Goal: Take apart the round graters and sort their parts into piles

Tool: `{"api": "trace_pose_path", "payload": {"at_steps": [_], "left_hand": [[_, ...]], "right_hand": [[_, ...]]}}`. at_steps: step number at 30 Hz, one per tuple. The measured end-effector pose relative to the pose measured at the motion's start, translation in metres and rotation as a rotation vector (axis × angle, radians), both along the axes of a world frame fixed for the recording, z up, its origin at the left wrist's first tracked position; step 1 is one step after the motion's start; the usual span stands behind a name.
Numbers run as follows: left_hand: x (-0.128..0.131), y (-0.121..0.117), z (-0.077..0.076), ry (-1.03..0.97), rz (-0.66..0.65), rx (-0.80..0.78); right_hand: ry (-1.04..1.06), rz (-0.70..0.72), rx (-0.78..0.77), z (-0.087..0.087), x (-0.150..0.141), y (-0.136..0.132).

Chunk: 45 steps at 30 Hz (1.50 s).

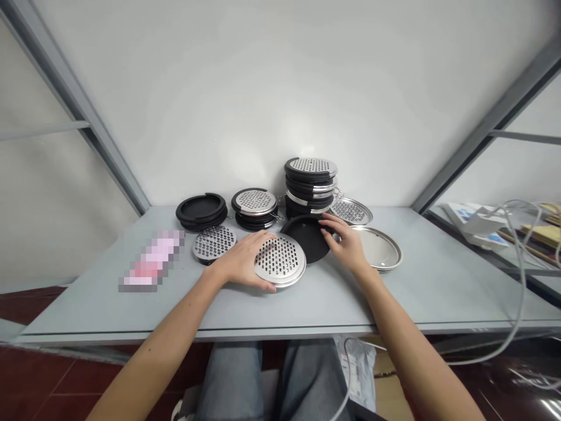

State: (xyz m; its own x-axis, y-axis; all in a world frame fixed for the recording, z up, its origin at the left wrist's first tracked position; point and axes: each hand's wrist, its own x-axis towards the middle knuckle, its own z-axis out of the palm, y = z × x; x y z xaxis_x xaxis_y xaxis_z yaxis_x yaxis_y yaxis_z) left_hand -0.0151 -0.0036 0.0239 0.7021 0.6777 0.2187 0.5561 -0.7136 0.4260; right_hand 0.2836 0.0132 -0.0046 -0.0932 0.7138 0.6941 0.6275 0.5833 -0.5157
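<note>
My left hand curls around the left edge of a round metal grater plate, which appears to sit on a metal rim. Behind it, my right hand grips the right rim of a round black dish between thumb and fingers. The grater plate overlaps the front left of that dish. Another grater plate with larger holes lies left of my left hand. Right of my right hand are shiny, shallow metal dishes, with a flat grater plate farther back.
Along the wall stand a tall stack of black-rimmed graters, a shorter grater stack and stacked black rings. A blurred pink item lies left. White cables hang over the table's right side. Metal frame posts flank both sides.
</note>
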Motion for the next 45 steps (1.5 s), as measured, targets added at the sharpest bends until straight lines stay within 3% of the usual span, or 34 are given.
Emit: {"api": "trace_pose_path", "payload": {"at_steps": [11, 21, 29, 34, 40, 45], "left_hand": [[-0.007, 0.001, -0.001, -0.007, 0.107, -0.001], [-0.004, 0.004, -0.008, -0.064, 0.251, 0.025], [-0.003, 0.004, -0.008, -0.031, 0.252, -0.002], [0.001, 0.001, -0.009, 0.069, 0.18, -0.008], [0.009, 0.0, -0.016, 0.052, 0.14, -0.033], [0.012, 0.002, -0.022, 0.029, 0.182, -0.011]], "right_hand": [[0.266, 0.062, 0.052, 0.006, 0.01, -0.007], [0.49, 0.122, -0.066, 0.012, 0.018, -0.011], [0.648, 0.105, -0.006, 0.022, 0.032, -0.014], [0.745, 0.119, 0.061, 0.025, 0.036, -0.014], [0.754, 0.097, -0.036, 0.021, 0.024, -0.011], [0.761, 0.054, -0.072, 0.016, 0.014, -0.007]]}}
